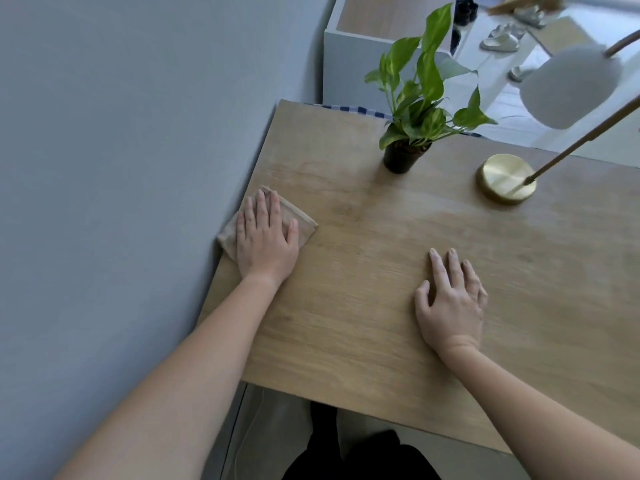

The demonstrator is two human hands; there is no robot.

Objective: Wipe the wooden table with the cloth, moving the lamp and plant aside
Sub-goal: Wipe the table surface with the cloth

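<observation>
I've got the left hand (265, 233) flat on the cloth (301, 221), fingers straight, pressing it down at the left edge of the wooden table (363, 323), right against the grey wall (121, 168). Right hand (450, 303) rests palm-down on bare wood, fingers spread and relaxed, holding nothing, well apart from the cloth. Plant (419, 109) (black pot) stands near the far edge, beyond both hands. Lamp (505, 178) sits far right, brass base on the table, white shade overhanging the edge.
</observation>
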